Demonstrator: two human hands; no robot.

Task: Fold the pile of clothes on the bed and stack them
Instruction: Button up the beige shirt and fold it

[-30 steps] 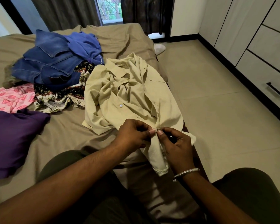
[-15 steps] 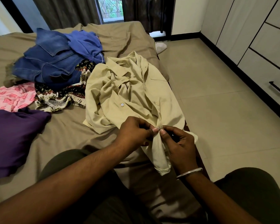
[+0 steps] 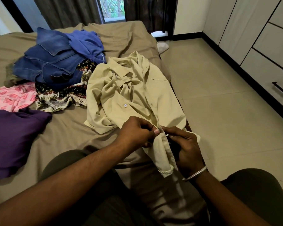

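A crumpled beige button shirt [image 3: 134, 88] lies along the right side of the bed [image 3: 69, 137]. My left hand [image 3: 136, 132] and my right hand [image 3: 186, 149] meet at its near front edge. Both pinch the shirt's placket, fingertips almost touching. The shirt's lower end hangs down between my hands. Behind it to the left sits a pile: a blue denim garment [image 3: 51, 64], a brighter blue garment [image 3: 87, 43] and a dark patterned cloth [image 3: 62, 97]. A pink patterned cloth [image 3: 10, 97] and a purple garment [image 3: 15, 136] lie at the left.
The bed has a brown sheet, and its right edge runs beside a tiled floor [image 3: 219, 103]. White drawers with a black handle [image 3: 281, 90] line the right wall. Dark curtains and a window stand behind the bed. My knees in dark trousers fill the bottom.
My hands stay at the same spot on the shirt's front edge, with only small finger movements. The clothes on the bed have not moved.
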